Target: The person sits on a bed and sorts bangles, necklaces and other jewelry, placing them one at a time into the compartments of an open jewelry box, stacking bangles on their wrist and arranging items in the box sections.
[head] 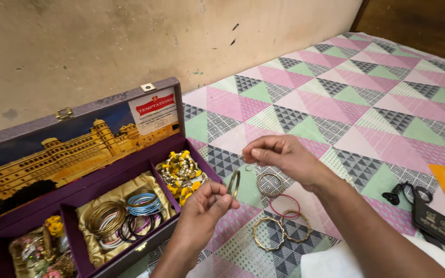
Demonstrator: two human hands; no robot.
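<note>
Above the bedspread (pixel 336 113) near its wall-side edge, beside the open purple box (pixel 130 170), your left hand (pixel 202 211) pinches a thin gold metal bangle (pixel 234 184) between thumb and forefinger. The ring stands edge-on, long axis near vertical. Your right hand (pixel 279 154) hovers with fingers curled, fingertips closed together. Four loose bangles (pixel 281 221) lie flat below; patterned cloth stays open rightward.
</note>
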